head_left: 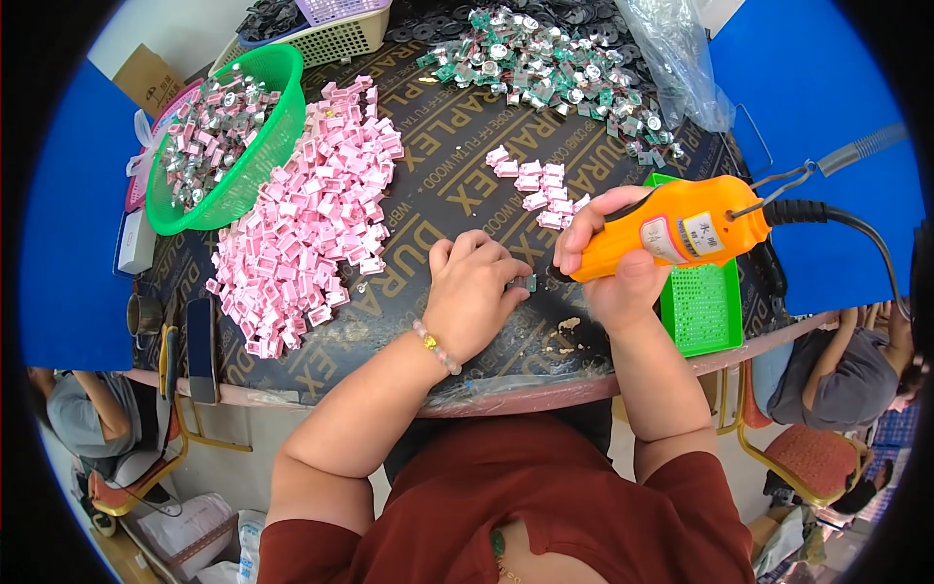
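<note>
My left hand (pixel 471 292) rests on the dark printed board, its thumb and forefinger pinched round a small dark-green piece (pixel 528 283). Most of that piece is hidden by the fingers; it looks like one of the small green circuit boards. My right hand (pixel 623 297) is wrapped round an orange electric screwdriver (pixel 705 229), its nose pointing left toward the pinched piece. The tool's tip is too dark to make out. Just beyond both hands lies a short cluster of pink plastic housings (pixel 530 180).
A big heap of pink housings (pixel 311 209) spreads at left beside a green basket (pixel 292 117) of assembled pieces. Green circuit boards (pixel 555 73) are piled at the back. Under the screwdriver sits a green tray (pixel 702 311). The tool's black cable (pixel 861 226) runs right; a hose hangs above.
</note>
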A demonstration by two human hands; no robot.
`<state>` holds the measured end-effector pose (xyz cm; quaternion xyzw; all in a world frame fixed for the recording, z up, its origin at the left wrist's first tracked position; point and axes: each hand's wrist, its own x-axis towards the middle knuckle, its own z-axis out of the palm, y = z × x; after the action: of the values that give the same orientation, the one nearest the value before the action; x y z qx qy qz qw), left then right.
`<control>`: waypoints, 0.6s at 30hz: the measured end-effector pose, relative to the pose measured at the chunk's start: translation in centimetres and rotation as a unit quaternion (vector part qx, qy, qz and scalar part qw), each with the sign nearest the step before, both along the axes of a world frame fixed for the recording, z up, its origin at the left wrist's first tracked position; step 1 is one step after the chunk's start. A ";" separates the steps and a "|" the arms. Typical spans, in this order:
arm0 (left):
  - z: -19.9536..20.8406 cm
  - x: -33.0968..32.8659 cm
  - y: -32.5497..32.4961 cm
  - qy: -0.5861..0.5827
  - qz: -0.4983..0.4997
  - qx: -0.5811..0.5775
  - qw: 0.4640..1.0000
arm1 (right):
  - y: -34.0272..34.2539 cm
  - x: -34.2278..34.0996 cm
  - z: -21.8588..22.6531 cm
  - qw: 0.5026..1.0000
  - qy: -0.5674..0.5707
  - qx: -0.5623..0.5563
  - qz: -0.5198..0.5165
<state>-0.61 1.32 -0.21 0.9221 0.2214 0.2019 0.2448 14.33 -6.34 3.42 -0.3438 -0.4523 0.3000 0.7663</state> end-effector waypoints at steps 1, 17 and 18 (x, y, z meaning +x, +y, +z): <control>-0.1 0.1 0.0 -0.004 -0.003 0.004 1.000 | 0.1 0.0 0.1 0.999 -0.029 -0.021 -0.012; -0.7 0.6 -0.9 -0.029 -0.021 0.065 0.997 | -0.8 0.0 0.9 0.999 -0.032 -0.040 -0.011; -0.7 0.7 -1.0 -0.035 -0.028 0.067 0.997 | -1.5 0.3 1.4 0.999 -0.023 -0.032 -0.032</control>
<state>0.09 0.35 -0.95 0.9346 0.1727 0.2414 0.1960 14.60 -7.84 4.79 -0.3892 -0.4492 0.2819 0.7532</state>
